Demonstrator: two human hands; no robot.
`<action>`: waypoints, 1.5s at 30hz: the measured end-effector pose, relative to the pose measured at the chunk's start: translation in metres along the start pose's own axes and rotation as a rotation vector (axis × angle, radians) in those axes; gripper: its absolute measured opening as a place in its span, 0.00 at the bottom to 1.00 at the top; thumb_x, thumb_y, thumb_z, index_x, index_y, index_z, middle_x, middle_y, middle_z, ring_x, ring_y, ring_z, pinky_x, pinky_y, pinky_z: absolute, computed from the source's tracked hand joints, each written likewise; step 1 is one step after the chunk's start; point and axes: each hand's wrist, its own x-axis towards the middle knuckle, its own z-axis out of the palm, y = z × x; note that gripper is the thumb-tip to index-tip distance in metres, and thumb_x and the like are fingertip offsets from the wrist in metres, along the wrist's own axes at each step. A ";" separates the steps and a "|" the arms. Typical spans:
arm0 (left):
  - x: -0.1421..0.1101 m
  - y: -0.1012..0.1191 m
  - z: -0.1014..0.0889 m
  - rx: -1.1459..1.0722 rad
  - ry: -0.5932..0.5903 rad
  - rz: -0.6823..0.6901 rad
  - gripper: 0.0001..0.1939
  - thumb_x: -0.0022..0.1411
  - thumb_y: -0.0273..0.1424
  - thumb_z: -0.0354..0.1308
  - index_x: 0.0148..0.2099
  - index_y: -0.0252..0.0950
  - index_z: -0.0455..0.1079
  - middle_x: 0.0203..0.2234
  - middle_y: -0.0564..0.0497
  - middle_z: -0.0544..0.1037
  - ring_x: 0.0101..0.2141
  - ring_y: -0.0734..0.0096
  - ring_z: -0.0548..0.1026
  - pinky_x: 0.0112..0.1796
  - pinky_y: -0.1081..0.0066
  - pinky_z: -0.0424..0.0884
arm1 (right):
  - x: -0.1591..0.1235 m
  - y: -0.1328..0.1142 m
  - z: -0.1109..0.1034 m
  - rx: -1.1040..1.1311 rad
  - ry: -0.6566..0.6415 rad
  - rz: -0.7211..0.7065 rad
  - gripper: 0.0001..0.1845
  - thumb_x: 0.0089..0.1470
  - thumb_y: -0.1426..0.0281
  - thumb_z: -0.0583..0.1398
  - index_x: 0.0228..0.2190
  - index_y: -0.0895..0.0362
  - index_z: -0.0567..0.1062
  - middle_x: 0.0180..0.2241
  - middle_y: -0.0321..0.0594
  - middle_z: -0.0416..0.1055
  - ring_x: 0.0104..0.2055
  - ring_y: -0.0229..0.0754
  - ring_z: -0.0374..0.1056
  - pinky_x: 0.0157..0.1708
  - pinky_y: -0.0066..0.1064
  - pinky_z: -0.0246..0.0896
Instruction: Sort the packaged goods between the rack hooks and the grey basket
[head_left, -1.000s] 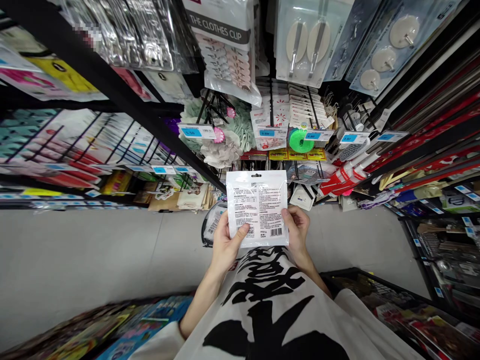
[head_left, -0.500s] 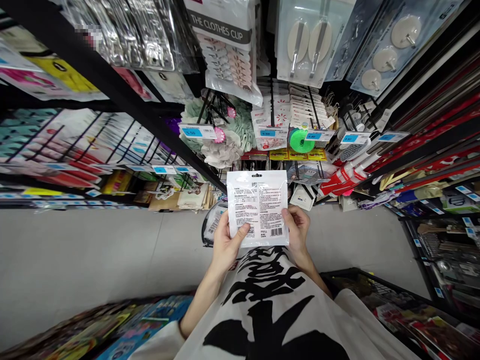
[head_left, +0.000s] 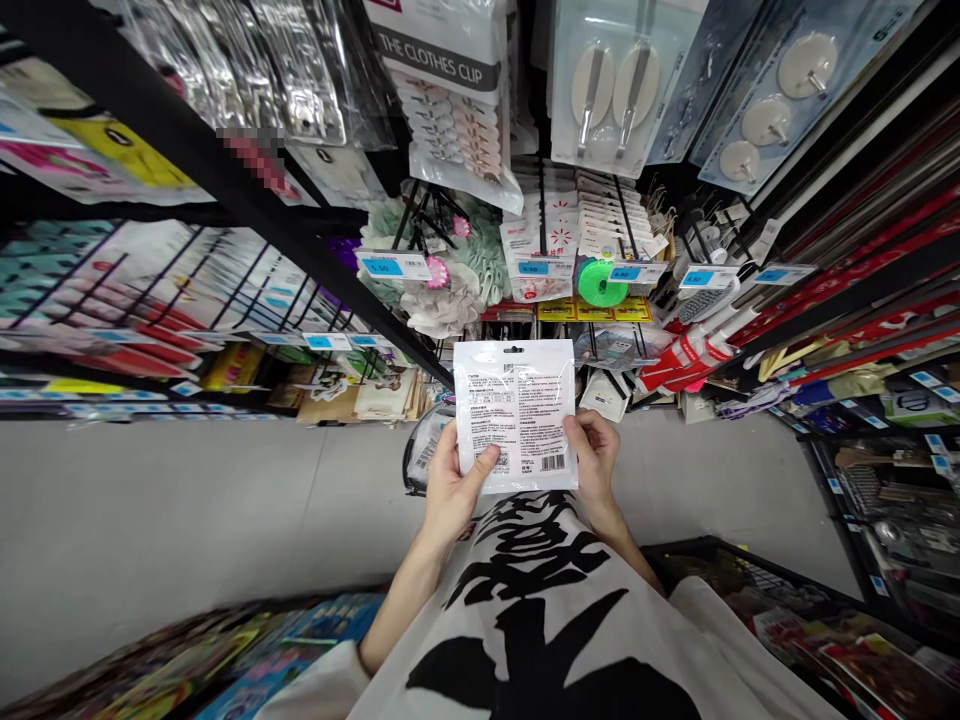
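A flat white plastic packet point(head_left: 517, 415) is held up in front of my chest, its printed side towards me. Small text, a QR code and a barcode cover that side, and a hanging slot is cut near the top edge. My left hand point(head_left: 454, 485) grips the lower left edge, thumb on the front and fingers behind. At the lower right edge, my right hand point(head_left: 595, 455) pinches the packet between thumb and curled fingers. Partly hidden behind the packet and my left hand is a dark-rimmed clear case or bag point(head_left: 424, 450).
Ahead, hooks carry clothes clips point(head_left: 454, 110), bath puffs point(head_left: 446, 295), a green round item point(head_left: 602, 283) and adhesive wall hooks point(head_left: 615, 90). A slanting black shelf bar point(head_left: 247, 190) crosses the left. Grey floor point(head_left: 225, 500) lies below, with low displays point(head_left: 300, 650) behind me.
The view has shifted very slightly against the shelves. Both hands and the packet stay practically where they were.
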 end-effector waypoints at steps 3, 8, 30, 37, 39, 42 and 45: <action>0.000 -0.001 0.000 -0.001 -0.006 -0.001 0.30 0.59 0.40 0.71 0.60 0.40 0.69 0.50 0.45 0.82 0.47 0.58 0.80 0.48 0.64 0.78 | 0.000 0.000 -0.001 0.005 -0.002 -0.005 0.19 0.59 0.58 0.67 0.23 0.54 0.72 0.22 0.31 0.61 0.25 0.37 0.55 0.26 0.30 0.51; 0.000 -0.002 0.001 0.001 -0.009 -0.006 0.29 0.59 0.41 0.70 0.60 0.41 0.69 0.50 0.45 0.81 0.48 0.58 0.80 0.47 0.63 0.78 | 0.000 0.002 -0.002 0.016 0.006 -0.012 0.20 0.59 0.57 0.67 0.23 0.54 0.70 0.21 0.30 0.59 0.24 0.37 0.54 0.26 0.29 0.50; -0.004 -0.001 0.002 0.003 -0.018 -0.016 0.29 0.59 0.40 0.70 0.60 0.40 0.68 0.50 0.44 0.81 0.47 0.57 0.81 0.47 0.62 0.78 | -0.003 0.000 -0.003 -0.018 0.015 0.000 0.21 0.58 0.55 0.67 0.22 0.54 0.71 0.21 0.31 0.61 0.25 0.38 0.55 0.26 0.30 0.52; -0.004 -0.003 0.002 0.021 -0.012 -0.009 0.29 0.58 0.42 0.70 0.59 0.41 0.69 0.49 0.45 0.82 0.46 0.56 0.81 0.46 0.61 0.79 | -0.004 0.000 -0.004 -0.024 0.020 0.001 0.21 0.58 0.55 0.67 0.22 0.54 0.70 0.21 0.31 0.62 0.24 0.38 0.56 0.26 0.30 0.52; -0.004 -0.003 0.002 0.017 -0.015 -0.010 0.29 0.59 0.42 0.70 0.59 0.41 0.69 0.49 0.45 0.82 0.46 0.57 0.81 0.46 0.61 0.79 | -0.004 0.000 -0.004 -0.025 0.022 0.002 0.21 0.58 0.55 0.67 0.22 0.54 0.70 0.21 0.31 0.61 0.24 0.38 0.56 0.26 0.30 0.52; -0.003 -0.004 0.002 0.010 -0.017 -0.019 0.30 0.58 0.41 0.70 0.60 0.41 0.68 0.49 0.45 0.82 0.46 0.57 0.81 0.46 0.62 0.79 | -0.004 0.000 -0.004 -0.027 0.022 0.000 0.20 0.58 0.56 0.67 0.22 0.54 0.71 0.21 0.31 0.62 0.25 0.38 0.56 0.26 0.30 0.52; -0.003 -0.004 0.002 0.002 -0.017 -0.024 0.29 0.58 0.41 0.70 0.60 0.40 0.69 0.50 0.45 0.82 0.46 0.57 0.81 0.47 0.62 0.79 | -0.004 0.000 -0.004 -0.006 0.015 -0.006 0.19 0.59 0.57 0.67 0.23 0.55 0.72 0.22 0.31 0.62 0.25 0.37 0.56 0.26 0.29 0.52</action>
